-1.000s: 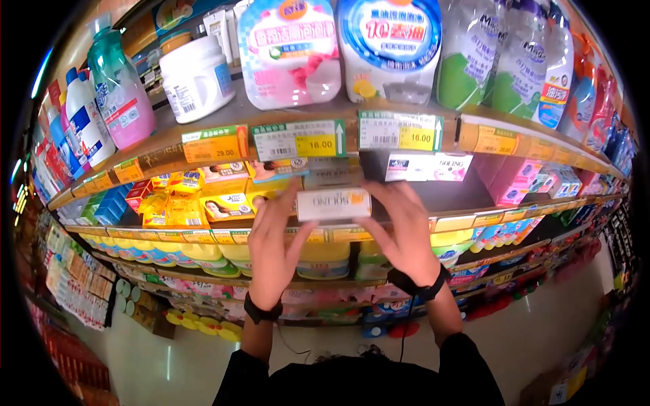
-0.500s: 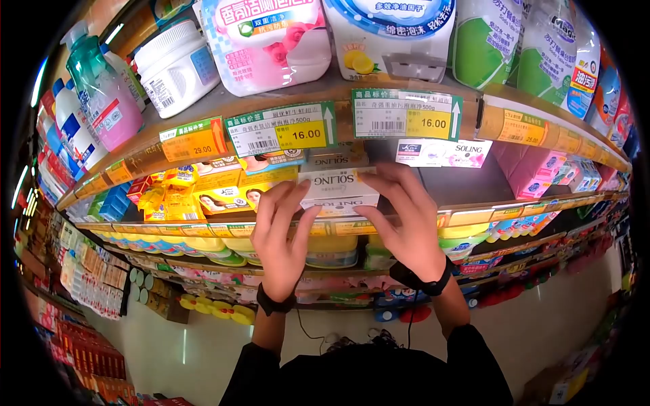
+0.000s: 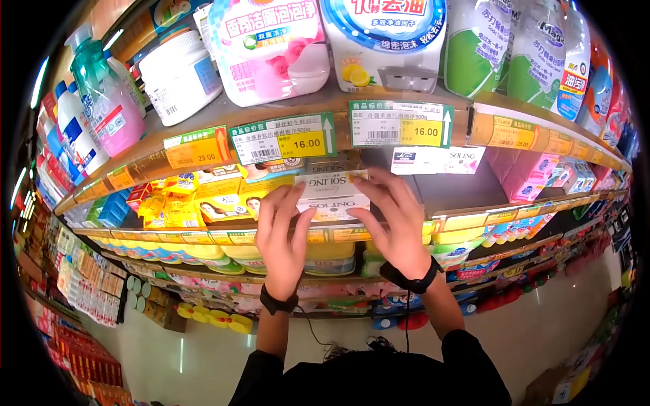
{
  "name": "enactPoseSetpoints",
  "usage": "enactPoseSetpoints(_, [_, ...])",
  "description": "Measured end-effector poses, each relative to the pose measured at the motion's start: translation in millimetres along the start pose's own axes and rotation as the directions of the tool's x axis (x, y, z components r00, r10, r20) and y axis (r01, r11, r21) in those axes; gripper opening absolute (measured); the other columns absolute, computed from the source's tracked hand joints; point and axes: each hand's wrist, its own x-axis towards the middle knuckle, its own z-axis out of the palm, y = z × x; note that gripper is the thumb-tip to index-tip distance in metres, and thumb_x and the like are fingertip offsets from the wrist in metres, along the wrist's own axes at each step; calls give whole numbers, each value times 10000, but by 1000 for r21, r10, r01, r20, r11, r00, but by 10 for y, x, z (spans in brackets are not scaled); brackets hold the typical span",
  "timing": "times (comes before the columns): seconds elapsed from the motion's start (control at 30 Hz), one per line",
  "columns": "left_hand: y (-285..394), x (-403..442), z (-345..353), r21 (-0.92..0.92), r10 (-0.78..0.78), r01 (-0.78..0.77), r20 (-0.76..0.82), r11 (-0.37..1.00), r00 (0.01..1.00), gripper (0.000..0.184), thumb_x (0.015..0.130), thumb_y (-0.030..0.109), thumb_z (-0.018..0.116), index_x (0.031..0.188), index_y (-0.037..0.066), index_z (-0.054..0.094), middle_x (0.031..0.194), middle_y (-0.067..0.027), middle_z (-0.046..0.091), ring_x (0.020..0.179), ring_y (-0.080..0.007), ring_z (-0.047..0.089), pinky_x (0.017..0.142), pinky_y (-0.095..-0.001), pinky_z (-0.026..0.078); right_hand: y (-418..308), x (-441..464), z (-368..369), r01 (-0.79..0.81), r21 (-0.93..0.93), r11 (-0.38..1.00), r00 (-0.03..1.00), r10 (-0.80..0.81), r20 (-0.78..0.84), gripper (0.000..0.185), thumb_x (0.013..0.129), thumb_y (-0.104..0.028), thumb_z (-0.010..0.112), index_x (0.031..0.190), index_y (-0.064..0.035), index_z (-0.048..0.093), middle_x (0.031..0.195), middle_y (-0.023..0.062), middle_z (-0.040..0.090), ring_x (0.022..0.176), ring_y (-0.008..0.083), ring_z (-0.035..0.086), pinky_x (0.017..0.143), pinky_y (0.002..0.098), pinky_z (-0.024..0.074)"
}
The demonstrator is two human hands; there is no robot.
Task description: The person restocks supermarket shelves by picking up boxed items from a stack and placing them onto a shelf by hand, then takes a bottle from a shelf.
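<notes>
A small white box printed SOLING [image 3: 332, 191] sits at the front of the lower shelf, with another box printed SOLING [image 3: 328, 167] right behind it in the shadow. My left hand [image 3: 281, 233] grips the white box's left end, fingertips on top and thumb at the front. At its right end, my right hand [image 3: 396, 227] holds it in the same way, fingers curved over the top edge and thumb low on the front. The box's underside is hidden, so I cannot tell whether it is lifted off the shelf.
Yellow boxes and packets [image 3: 220, 198] stand left of my hands. A white-and-pink box [image 3: 437, 161] lies farther back on the right, near pink boxes [image 3: 528, 177]. Close above, the upper shelf's price-tag edge [image 3: 342, 128] overhangs, carrying large cleaner bottles [image 3: 271, 64].
The camera view has shifted slightly. Both hands keep their hold on the ends of the white box, and my right hand sits a little nearer my left.
</notes>
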Motion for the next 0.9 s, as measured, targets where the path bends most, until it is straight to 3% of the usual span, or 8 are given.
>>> enactPoseSetpoints(0.1, [-26,14,-20,-74,3,2,56,997,998,542,825,68,867,1328,39,665,1305,-142,607,1069,-260,653,797,-333,585,25,-14,3,9,-6,1000,1000,-9,5,436,819,-159,838,1242,-109,747,1274,86,655,951,254,688,774,373,582])
enactPoseSetpoints(0.2, [32,37,-63,13,-33,32,108,999,994,598,811,90,883,1356,38,643,1349,-139,594,1109,-276,651,824,-344,585,71,-21,-18,16,1,1000,999,-16,41,493,816,-172,842,1289,-111,717,1300,100,640,949,265,687,784,382,584])
enactPoseSetpoints(0.23, [55,35,-75,28,-71,68,137,997,988,610,813,22,868,1366,12,610,1393,-130,597,1181,-241,633,891,-328,616,65,-9,-36,14,0,1000,998,-14,59,518,813,-177,845,1307,-111,705,1311,106,632,952,269,687,786,384,584])
enactPoseSetpoints(0.33, [-14,-27,13,-32,-58,60,60,998,997,607,826,29,862,1374,2,602,1402,-134,606,1162,-245,649,884,-332,626,40,29,-68,-16,34,999,994,12,111,621,783,-171,864,1366,-111,660,1363,130,602,1004,295,675,814,399,581])
enactPoseSetpoints(0.5, [0,17,41,-2,-5,5,18,1000,1000,608,826,80,869,1379,29,622,1343,-150,644,979,-246,633,681,-307,587,6,32,-30,-85,84,993,992,76,103,638,759,-134,869,1362,-108,660,1373,122,606,1043,307,665,822,417,580])
enactPoseSetpoints(0.67, [-28,-26,53,36,32,-33,20,999,999,616,844,116,862,1395,23,602,1368,-156,633,959,-234,632,639,-288,580,-44,52,-37,-115,61,991,988,108,114,614,763,-118,859,1348,-127,671,1359,110,617,1020,296,668,759,408,587])
enactPoseSetpoints(0.7, [28,-15,22,55,-7,4,56,998,998,623,833,63,868,1382,1,580,1384,-132,623,975,-205,668,741,-293,597,-45,52,-36,-110,52,993,988,103,112,604,765,-117,857,1340,-130,676,1356,108,618,1014,296,669,750,405,589])
enactPoseSetpoints(0.9, [68,16,-21,49,-45,42,77,998,996,615,822,41,869,1371,17,593,1312,-102,650,742,-144,605,672,-280,537,-66,42,-60,-110,49,993,989,105,105,618,773,-115,845,1358,-137,647,1330,98,641,1040,341,675,809,422,592])
